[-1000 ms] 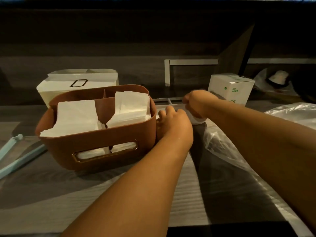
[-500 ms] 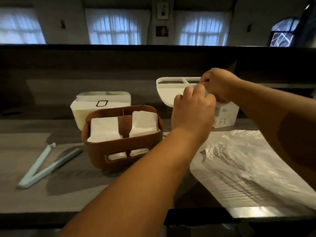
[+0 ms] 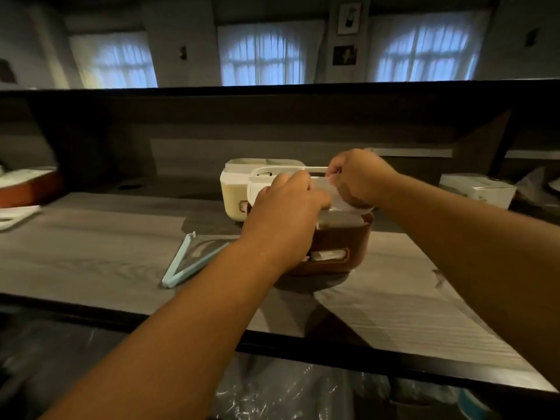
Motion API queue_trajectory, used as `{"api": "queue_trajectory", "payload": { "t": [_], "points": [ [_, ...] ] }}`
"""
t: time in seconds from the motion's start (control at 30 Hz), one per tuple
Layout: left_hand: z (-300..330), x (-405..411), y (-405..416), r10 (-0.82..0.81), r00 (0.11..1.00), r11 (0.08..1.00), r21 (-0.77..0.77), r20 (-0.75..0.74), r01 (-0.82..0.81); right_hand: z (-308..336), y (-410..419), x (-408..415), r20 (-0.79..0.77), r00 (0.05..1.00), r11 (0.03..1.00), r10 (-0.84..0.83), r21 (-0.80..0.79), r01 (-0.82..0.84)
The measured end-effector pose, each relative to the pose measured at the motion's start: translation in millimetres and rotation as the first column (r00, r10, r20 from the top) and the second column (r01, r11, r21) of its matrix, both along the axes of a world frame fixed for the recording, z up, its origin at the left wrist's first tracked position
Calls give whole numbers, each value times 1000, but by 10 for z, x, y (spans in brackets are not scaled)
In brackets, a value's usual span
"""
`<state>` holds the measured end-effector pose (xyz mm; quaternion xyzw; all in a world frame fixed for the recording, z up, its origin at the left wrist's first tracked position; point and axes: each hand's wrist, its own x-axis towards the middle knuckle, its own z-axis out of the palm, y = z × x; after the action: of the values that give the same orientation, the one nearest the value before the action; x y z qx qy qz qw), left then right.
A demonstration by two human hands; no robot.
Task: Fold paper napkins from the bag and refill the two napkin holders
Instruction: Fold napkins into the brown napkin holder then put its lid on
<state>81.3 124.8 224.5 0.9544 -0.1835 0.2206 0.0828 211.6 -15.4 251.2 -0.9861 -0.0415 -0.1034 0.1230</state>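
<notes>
Nearest the person, crumpled clear plastic bag material (image 3: 291, 392) is lying below the edge of the grey wood-grain surface (image 3: 91, 256), too dim for me to tell whether any napkins are left in it. On the surface, a pale blue hinged plastic clip (image 3: 185, 262) is lying open in a V, just left of the brown rounded napkin holder (image 3: 339, 250), which is showing white paper through its front window. Both hands are working directly above that brown holder: the left hand (image 3: 285, 213) is gripping the near wall of a white rounded plastic napkin holder (image 3: 272, 180), while the right hand (image 3: 357, 180) is pinching its right rim, so the white holder is hanging in the air, not yet set down. To do this well, I would say they should be keeping it level and clear of the napkins below, then setting it on bare surface before letting go. Just behind is standing a cream-coloured rounded container (image 3: 233, 195). Compared with half a second back, the white holder is travelling leftward and is now covering the brown one's open top, and the view is dipping lower.
</notes>
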Motion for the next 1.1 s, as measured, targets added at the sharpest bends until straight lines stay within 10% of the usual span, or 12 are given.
{"api": "queue_trajectory", "payload": {
  "t": [0.5, 0.77, 1.1],
  "points": [
    [-19, 175, 347, -121, 989, 930, -357, -82, 84, -134, 7, -7, -120, 987, 967, 106, -217, -130],
    [-41, 580, 545, 21, 897, 970, -207, -442, -125, -253, -66, 15, -22, 984, 969, 177, -170, -178],
    [4, 669, 506, 48, 874, 977, -158, -483, -142, -262, -100, 40, -13, 975, 967, 223, -126, -223]
  ]
}}
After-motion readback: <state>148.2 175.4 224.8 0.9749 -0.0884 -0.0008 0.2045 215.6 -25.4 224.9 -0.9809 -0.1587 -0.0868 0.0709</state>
